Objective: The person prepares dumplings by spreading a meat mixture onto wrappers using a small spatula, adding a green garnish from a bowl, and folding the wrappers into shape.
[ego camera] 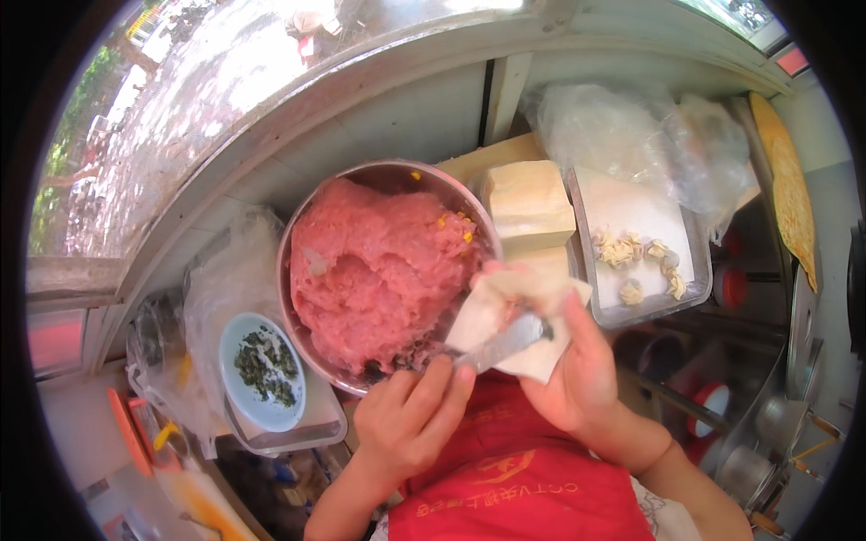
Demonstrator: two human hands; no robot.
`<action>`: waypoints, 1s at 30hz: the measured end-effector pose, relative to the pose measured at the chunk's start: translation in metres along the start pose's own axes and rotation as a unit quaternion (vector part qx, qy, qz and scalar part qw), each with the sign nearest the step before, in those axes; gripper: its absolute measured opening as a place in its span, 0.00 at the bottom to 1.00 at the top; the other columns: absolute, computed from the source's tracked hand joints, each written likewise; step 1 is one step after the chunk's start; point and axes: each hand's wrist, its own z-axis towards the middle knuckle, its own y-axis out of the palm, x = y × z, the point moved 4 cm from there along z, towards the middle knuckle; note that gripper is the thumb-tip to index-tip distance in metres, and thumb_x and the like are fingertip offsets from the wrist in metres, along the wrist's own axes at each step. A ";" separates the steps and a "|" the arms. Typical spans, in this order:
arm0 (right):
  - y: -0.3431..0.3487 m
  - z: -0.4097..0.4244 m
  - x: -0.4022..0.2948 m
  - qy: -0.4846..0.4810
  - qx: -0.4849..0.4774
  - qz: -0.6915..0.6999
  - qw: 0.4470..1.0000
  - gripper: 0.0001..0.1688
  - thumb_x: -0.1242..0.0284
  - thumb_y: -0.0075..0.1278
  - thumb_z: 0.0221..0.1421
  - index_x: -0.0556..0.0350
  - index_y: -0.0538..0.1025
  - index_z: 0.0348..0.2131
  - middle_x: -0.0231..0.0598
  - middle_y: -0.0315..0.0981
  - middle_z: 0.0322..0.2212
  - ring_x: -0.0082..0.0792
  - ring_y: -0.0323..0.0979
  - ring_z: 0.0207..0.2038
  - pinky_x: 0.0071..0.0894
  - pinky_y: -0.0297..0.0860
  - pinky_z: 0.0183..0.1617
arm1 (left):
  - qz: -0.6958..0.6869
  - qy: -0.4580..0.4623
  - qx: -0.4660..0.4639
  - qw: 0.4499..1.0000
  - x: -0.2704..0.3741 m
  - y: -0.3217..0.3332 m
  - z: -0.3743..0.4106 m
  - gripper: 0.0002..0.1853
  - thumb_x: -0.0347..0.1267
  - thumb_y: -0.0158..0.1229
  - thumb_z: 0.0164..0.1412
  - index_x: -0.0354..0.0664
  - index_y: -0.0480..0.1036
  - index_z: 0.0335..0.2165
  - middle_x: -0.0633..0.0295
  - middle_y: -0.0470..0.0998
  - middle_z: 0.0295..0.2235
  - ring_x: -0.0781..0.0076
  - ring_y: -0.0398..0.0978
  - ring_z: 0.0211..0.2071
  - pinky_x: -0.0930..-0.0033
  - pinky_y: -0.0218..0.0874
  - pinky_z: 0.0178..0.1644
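Note:
My left hand (413,419) grips a flat metal spatula (507,345), its blade slanting over a thin square dough wrapper (548,351). That wrapper lies across the upturned palm and fingers of my right hand (585,379), the thumb along its edge. A smear of filling shows near the blade; the blade hides part of it. Just beyond my left hand, a large metal bowl (467,193) holds a mound of pink minced meat (365,264) with yellow corn kernels at its right side. Past the wrapper stands a stack of square wrappers (531,199).
A metal tray (700,270) at right carries several folded wontons (619,250). Clear plastic bags (602,128) lie behind it. At left, a pale blue bowl (226,379) of chopped greens (264,368) sits on another tray (298,441). A window ledge (433,51) curves along the back.

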 end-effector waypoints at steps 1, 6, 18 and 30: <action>0.000 0.001 -0.003 -0.004 -0.001 0.010 1.000 0.30 0.59 0.34 0.71 0.64 0.62 0.61 0.50 0.65 0.59 0.42 0.66 0.58 0.44 0.57 0.67 | 0.011 0.021 -0.021 0.999 0.003 -0.005 -0.001 0.16 0.25 0.63 0.47 0.43 0.81 0.39 0.58 0.79 0.37 0.69 0.74 0.24 0.70 0.61 0.23; -0.003 0.001 -0.004 0.057 -0.029 0.038 0.997 0.33 0.56 0.31 0.71 0.65 0.61 0.61 0.57 0.61 0.60 0.50 0.60 0.64 0.49 0.51 0.70 | -0.342 -0.233 -0.031 0.910 -0.019 -0.017 -0.004 0.12 0.15 0.58 0.55 0.33 0.79 0.38 0.56 0.79 0.31 0.67 0.78 0.29 0.73 0.68 0.33; -0.008 -0.005 0.000 0.087 -0.060 0.084 0.991 0.28 0.51 0.32 0.70 0.48 0.65 0.22 0.36 0.59 0.27 0.37 0.60 0.33 0.39 0.63 0.48 | -0.206 -0.044 -0.066 0.975 0.001 -0.013 0.011 0.10 0.21 0.67 0.45 0.43 0.80 0.30 0.63 0.77 0.27 0.66 0.72 0.20 0.70 0.62 0.24; -0.017 -0.010 0.003 0.111 -0.069 0.006 0.991 0.12 0.66 0.40 0.70 0.51 0.70 0.45 0.48 0.74 0.48 0.46 0.68 0.59 0.46 0.63 0.63 | -0.101 -0.048 0.015 0.994 0.003 -0.024 0.009 0.12 0.18 0.65 0.47 0.40 0.79 0.33 0.59 0.76 0.25 0.64 0.72 0.20 0.68 0.61 0.21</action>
